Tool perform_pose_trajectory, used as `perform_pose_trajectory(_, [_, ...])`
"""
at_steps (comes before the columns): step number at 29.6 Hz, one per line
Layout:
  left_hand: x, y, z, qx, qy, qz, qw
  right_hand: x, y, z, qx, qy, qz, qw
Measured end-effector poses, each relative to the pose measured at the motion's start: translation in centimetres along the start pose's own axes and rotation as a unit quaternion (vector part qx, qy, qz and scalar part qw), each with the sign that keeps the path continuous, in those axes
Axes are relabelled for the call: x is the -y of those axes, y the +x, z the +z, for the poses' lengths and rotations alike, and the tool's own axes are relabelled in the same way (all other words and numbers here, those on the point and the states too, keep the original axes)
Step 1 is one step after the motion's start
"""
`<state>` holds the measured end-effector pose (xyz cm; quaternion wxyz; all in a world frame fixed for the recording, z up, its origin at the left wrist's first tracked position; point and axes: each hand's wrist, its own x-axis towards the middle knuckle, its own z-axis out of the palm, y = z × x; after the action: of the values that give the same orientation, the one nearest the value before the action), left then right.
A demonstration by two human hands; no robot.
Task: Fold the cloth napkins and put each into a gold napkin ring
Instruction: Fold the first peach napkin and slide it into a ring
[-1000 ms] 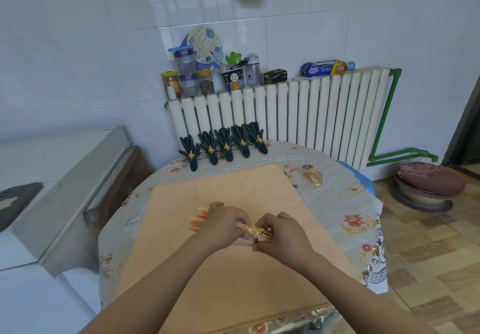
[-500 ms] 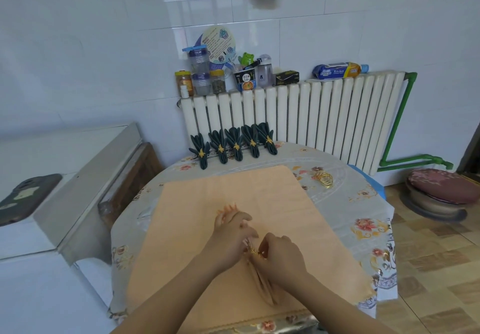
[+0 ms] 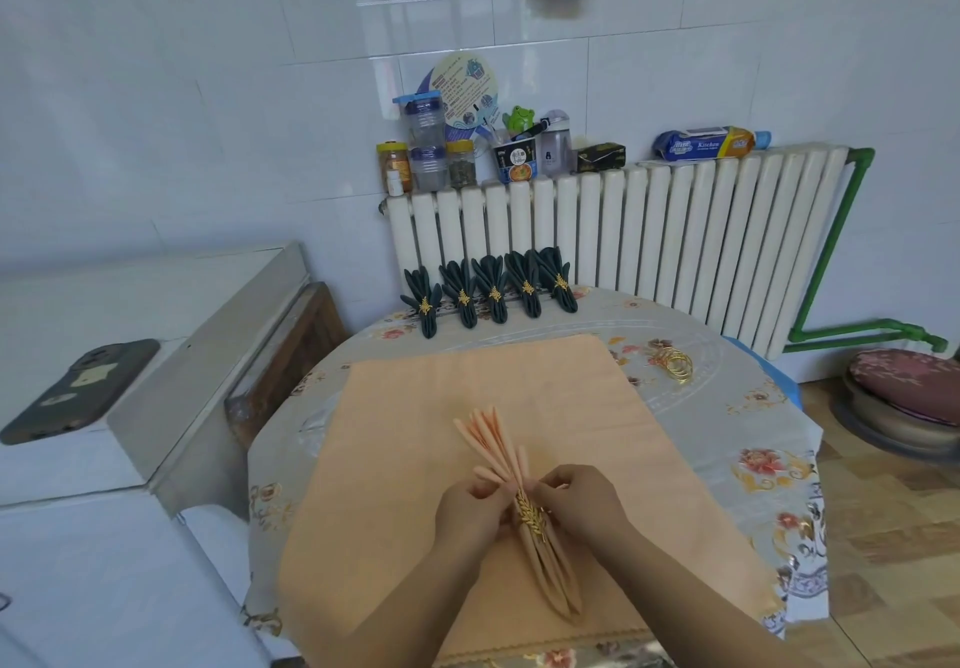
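Since 1 s ago the peach napkin [image 3: 524, 506] has swung from crosswise to pointing away, pleats now fanned out at the far end. Gold ring [image 3: 531, 517] sits round its waist, approx mid-length. Left hand [image 3: 470, 510] and right hand [image 3: 581, 503] both pinch pleats just above the ring, fingers curled, prob. spreading the fan. Napkin lies on a peach cloth [image 3: 415, 459] on the table [image 3: 737, 438]. Done: five dark green napkins [image 3: 491, 292] ringed, lined up at far edge. Left: spare rings [image 3: 675, 363] far right suggest more to go.
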<state>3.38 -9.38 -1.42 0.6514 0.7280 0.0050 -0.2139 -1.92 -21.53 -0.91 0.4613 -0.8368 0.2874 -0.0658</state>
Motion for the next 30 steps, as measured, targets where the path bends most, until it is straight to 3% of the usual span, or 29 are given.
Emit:
perform_pose_trajectory(4, [-0.2, 0.6, 0.0, -0.007, -0.026, -0.022, 0.999, 0.0, 0.4, 0.4, -0.008, 0.039, 0.021, 0.999])
perform_pose_trajectory(8, [-1.1, 1.5, 0.1, -0.032, -0.056, -0.013, 0.998, 0.6, 1.0, 0.8, -0.022, 0.152, 0.047, 0.987])
perform_pose_trajectory(12, [-3.3, 3.4, 0.8, -0.046, -0.101, -0.004, 0.994, 2.8, 2.5, 0.2, -0.034, 0.352, 0.107, 0.929])
perform_pose_trajectory(16, [-5.7, 7.6, 2.4, -0.048, -0.121, -0.004, 0.992, 4.5, 6.7, -1.0, -0.054, 0.44, 0.156, 0.882])
perform_pose_trajectory(18, [-7.4, 11.0, 4.3, -0.042, -0.123, 0.0, 0.992, 4.7, 10.5, -2.1, -0.063, 0.444, 0.159, 0.879])
perform_pose_trajectory(30, [-12.4, 26.2, 14.9, 0.0, -0.092, -0.014, 0.996, 3.1, 26.6, -8.4, -0.176, 0.243, 0.067, 0.952])
